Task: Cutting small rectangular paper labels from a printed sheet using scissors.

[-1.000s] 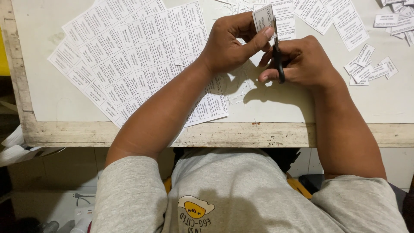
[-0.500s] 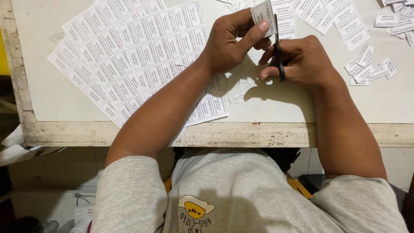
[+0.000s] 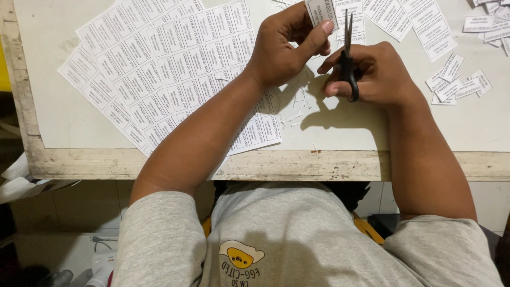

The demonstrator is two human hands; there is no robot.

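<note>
From the head camera, looking down: the left hand (image 3: 281,50) pinches a small white paper label (image 3: 321,11) between the thumb and the fingers. The grip is closed tight on it. The label is a flat little rectangle with dark print, and it is held up above the tabletop (image 3: 340,125), near the top edge of the picture.

The right hand (image 3: 374,72) holds a pair of scissors (image 3: 348,58). Its fingers are curled shut around the black, rounded handle loop. The thin metal blades point up and away from the person, and they sit just beside the label's right edge. I cannot tell if the blades touch the paper.

The tabletop is smooth and pale, with a rough, worn wooden edge along the front. On the left lie big flat sheets of labels (image 3: 159,69), fanned out and overlapping, each one marked off in rows of little rectangles. The left forearm lies across their lower corner. Thin white paper slivers (image 3: 297,109) are scattered under the hands. To the right is a loose pile of cut labels (image 3: 457,82), lying at many angles. More strips of labels (image 3: 425,26) lie along the top.

The person wears a soft grey shirt (image 3: 297,239) with a yellow and white picture on the chest.
</note>
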